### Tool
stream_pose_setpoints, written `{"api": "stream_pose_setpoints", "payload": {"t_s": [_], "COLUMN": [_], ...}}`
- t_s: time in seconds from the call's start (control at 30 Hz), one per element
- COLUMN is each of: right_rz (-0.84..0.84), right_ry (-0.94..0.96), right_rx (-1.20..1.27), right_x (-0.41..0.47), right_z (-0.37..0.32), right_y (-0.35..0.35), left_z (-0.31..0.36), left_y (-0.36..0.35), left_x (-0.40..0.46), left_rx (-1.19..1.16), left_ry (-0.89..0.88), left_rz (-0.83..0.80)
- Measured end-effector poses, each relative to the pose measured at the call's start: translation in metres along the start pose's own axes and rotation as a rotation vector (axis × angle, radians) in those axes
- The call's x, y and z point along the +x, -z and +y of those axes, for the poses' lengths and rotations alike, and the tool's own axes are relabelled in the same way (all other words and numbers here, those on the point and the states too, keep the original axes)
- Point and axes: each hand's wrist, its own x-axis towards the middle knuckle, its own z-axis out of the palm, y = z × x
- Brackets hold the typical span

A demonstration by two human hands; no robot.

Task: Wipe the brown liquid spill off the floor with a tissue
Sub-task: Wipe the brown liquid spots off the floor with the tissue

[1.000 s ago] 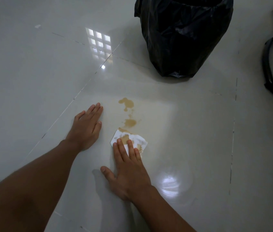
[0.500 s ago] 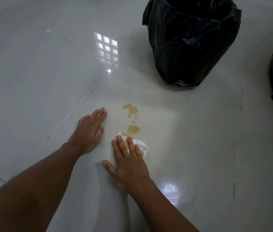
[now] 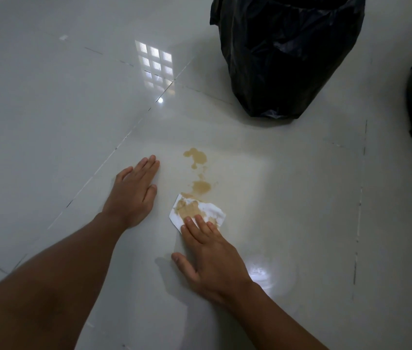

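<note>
Fingertips of right hand press stained tissue onto floor.

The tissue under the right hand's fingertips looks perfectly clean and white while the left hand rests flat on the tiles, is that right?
Not quite. The head view shows the tissue already stained brown across much of it. The rest holds: the right hand presses it with its fingertips, and the left hand rests flat on the floor tiles.

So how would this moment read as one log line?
right hand pressing stained white tissue | left hand flat on floor | brown liquid spill partly left
</note>
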Motion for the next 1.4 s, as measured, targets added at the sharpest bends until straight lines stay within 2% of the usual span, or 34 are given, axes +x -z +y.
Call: {"api": "stream_pose_setpoints", "payload": {"t_s": [0.27, 0.47, 1.17, 1.4], "right_rz": [-0.067, 0.003, 0.01, 0.027], "right_ry": [-0.01, -0.056, -0.21, -0.271], "right_rx": [-0.06, -0.078, 0.002, 0.08], "right_x": [0.001, 0.004, 0.055, 0.07], "right_z": [-0.005, -0.012, -0.005, -0.002], "right_y": [-0.007, -0.014, -0.009, -0.011], "left_z": [0.0, 0.0, 0.01, 0.015], "left_y": [0.001, 0.002, 0.004, -0.003], "left_x": [0.001, 0.002, 0.006, 0.005], "left_rx": [-0.024, -0.054, -0.08, -0.101], "left_ry": [0.011, 0.031, 0.115, 0.141], "left_rz": [0.001, -0.005, -0.116, -0.073]}}
